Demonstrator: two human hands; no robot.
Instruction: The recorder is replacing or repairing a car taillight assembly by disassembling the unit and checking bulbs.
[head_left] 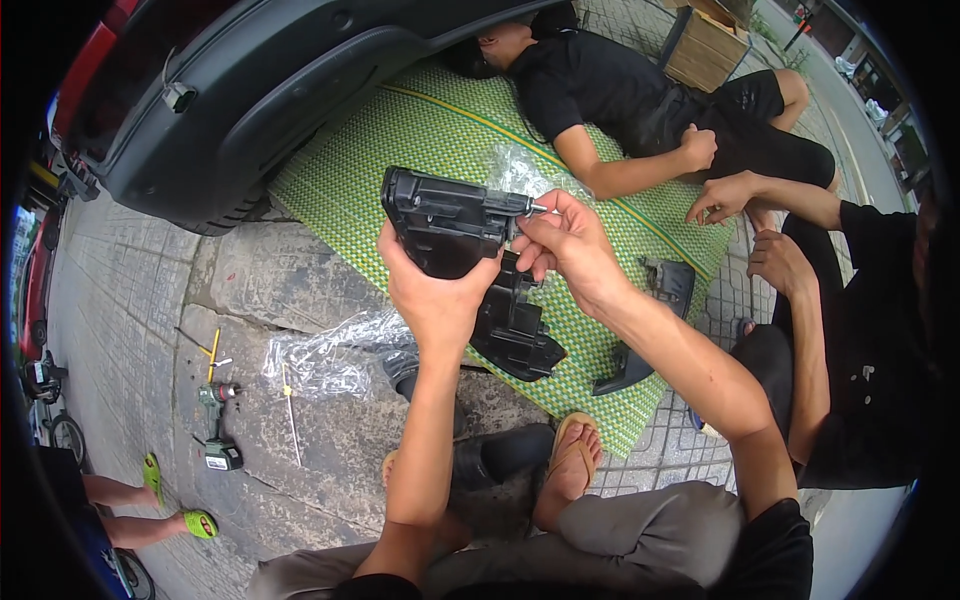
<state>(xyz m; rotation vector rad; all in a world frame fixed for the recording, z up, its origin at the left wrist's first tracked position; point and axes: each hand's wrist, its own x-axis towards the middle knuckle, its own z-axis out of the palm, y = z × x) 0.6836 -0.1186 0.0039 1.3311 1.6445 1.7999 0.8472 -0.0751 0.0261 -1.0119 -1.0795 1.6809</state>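
In front of me, above a green woven mat (pixel 345 175), my left hand (pixel 432 295) grips a black moulded plastic housing (pixel 440 215) from below. Its thumb lies along the near side; the far fingers are hidden. At the housing's right end, my right hand (pixel 575 245) is closed with thumb and forefinger around a thin silvery metal rod (pixel 540 208), which looks like a bolt or pin. How deep the rod sits in the housing cannot be told. Just below lies another black plastic part (pixel 515 330) on the mat, partly covered by my hands.
A raised dark car bumper (pixel 300 90) spans the upper left. One person (pixel 620 100) lies on the mat; another (pixel 860 330) sits at right. A cordless drill (pixel 215 430), crumpled transparent plastic (pixel 330 355) and a white stick (pixel 292 420) lie on the paving. A cardboard box (pixel 705 50) stands behind.
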